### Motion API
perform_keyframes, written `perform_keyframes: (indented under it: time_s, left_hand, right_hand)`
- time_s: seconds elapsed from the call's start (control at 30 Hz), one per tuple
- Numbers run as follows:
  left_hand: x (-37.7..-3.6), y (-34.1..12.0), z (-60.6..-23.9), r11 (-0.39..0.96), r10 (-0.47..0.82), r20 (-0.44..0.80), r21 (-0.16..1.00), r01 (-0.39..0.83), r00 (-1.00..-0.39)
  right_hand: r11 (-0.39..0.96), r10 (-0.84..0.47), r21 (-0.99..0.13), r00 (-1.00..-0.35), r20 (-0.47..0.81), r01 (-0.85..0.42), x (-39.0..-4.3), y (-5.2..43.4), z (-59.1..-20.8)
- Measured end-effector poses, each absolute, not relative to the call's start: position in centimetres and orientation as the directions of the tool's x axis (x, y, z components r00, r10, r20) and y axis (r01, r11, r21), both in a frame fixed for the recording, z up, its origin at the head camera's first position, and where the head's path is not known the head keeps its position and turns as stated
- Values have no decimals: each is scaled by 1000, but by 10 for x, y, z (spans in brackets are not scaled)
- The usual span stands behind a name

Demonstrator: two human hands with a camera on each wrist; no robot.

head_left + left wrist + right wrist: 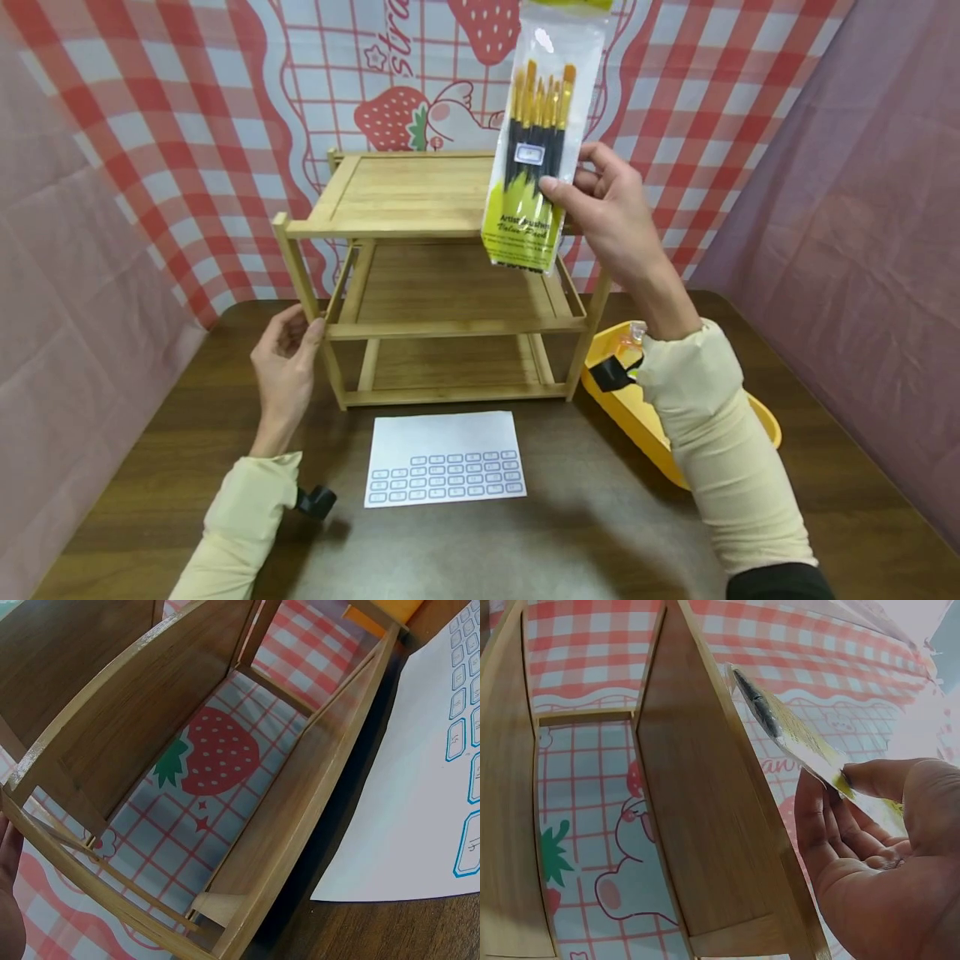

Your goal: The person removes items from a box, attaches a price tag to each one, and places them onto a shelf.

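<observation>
My right hand pinches a clear pack of paintbrushes by its right edge, thumb in front. The pack is upright, has a yellow-green printed lower part and a small white label, and is held above the top shelf's front edge. In the right wrist view the pack shows edge-on between thumb and fingers. At the left front post of a three-tier wooden shelf rack, my left hand holds the post with curled fingers. Only a sliver of that hand appears in the left wrist view.
A white sheet with rows of numbered, blue-framed labels lies on the wooden table in front of the rack. To the right stands a yellow basket, partly behind my right forearm, with small items inside. A strawberry-patterned checked cloth hangs behind.
</observation>
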State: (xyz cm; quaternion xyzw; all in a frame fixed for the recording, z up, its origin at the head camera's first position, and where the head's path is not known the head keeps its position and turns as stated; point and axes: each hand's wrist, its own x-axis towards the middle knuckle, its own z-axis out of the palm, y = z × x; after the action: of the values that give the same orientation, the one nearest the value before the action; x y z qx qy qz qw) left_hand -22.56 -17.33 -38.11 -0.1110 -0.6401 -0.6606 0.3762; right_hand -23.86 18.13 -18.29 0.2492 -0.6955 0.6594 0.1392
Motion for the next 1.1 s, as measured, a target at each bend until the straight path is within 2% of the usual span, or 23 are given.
perform_keyframes:
  time_s: [0.1, 0.27, 0.67, 1.1]
  left_hand:
    - [-226, -174, -382, 109, -351, 629, 763, 637, -693]
    - [-226, -176, -383, 113, -348, 632, 762, 638, -693]
    - [-225, -175, -381, 126, -337, 638, 759, 638, -692]
    - [-223, -171, -378, 125, -349, 629, 766, 631, -695]
  right_hand:
    - [-4, -181, -875, -860, 477, -484, -243, 179, -179]
    - [54, -187, -895, -885, 427, -443, -249, 175, -173]
    - [48, -187, -903, -892, 412, -427, -259, 167, -164]
    - [140, -200, -912, -913, 356, -386, -266, 159, -154]
